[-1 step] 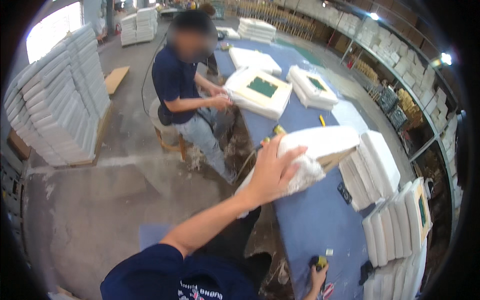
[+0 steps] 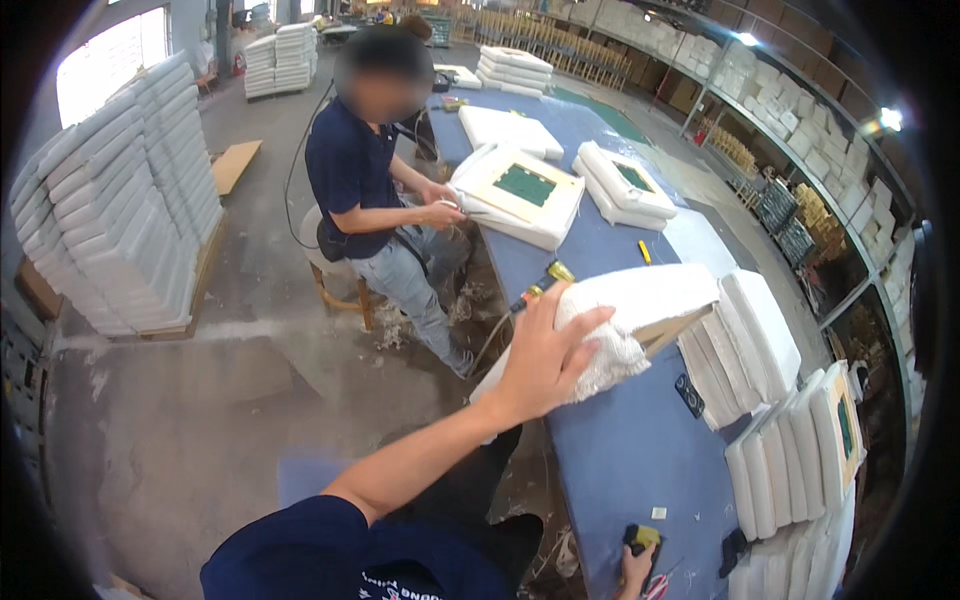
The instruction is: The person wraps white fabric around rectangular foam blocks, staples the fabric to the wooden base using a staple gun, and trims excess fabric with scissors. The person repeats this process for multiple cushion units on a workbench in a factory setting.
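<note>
**Left hand tips a white cushion up at the bench edge**

Nearest, at the bench's (image 2: 640, 450) lower end, the right hand (image 2: 635, 572) is closed around a small black-and-yellow tool (image 2: 641, 540); only the fingers and wrist show at the picture's edge.

Farther up the bench, the left hand (image 2: 545, 360) lies spread over the cushion (image 2: 640, 310), fingers wide and pressing into the loose white cover. The cushion is tilted on the bench's left edge, its wooden underside just showing on the right. A good hold here, I judge, means keeping the palm flat and the cushion's weight over the bench rather than over the floor.

Right of the cushion, finished pads (image 2: 745, 345) stand in rows, so there is little room that way. The blue surface between the cushion and the tool is open. A yellow-tipped tool (image 2: 545, 280) lies at the bench edge just beyond the hand.

Farther along, a seated co-worker (image 2: 365, 190) works on another cushion (image 2: 520, 195) at the same edge. Beyond the bench's left side, tall stacks (image 2: 125, 210) stand across open floor.
</note>
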`<state>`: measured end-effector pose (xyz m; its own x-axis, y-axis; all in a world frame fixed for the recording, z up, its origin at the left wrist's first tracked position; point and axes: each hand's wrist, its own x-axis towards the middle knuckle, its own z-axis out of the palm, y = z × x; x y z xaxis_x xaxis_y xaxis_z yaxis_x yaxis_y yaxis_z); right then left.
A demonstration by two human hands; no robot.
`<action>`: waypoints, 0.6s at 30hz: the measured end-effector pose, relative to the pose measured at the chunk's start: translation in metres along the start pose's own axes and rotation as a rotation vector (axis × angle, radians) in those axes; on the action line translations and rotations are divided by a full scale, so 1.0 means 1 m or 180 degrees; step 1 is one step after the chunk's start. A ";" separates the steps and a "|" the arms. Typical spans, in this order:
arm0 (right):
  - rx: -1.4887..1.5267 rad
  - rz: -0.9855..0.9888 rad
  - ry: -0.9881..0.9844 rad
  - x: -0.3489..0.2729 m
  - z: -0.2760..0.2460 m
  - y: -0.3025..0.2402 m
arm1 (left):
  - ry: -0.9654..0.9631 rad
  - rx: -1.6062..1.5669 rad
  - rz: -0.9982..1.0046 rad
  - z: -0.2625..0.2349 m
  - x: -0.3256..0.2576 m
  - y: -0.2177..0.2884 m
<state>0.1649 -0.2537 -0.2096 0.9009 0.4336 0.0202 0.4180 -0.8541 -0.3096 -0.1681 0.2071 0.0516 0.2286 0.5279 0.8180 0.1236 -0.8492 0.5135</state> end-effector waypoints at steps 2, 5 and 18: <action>-0.0037 -0.0075 0.0000 0.017 -0.010 0.013 | -0.0008 -0.0055 0.0009 0.004 -0.005 0.011; 0.0464 -0.1062 0.0453 0.038 -0.047 -0.057 | -0.0122 0.0045 0.0067 -0.002 -0.016 0.021; -0.0154 -0.4367 0.1723 0.002 -0.176 -0.322 | -0.2221 -0.1969 -0.2928 0.020 -0.220 -0.171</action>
<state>0.0531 -0.0280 0.0575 -0.2654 0.7443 0.6129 0.9545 0.1133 0.2757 -0.2201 0.2357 -0.2210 0.7706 0.6288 -0.1035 0.0833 0.0617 0.9946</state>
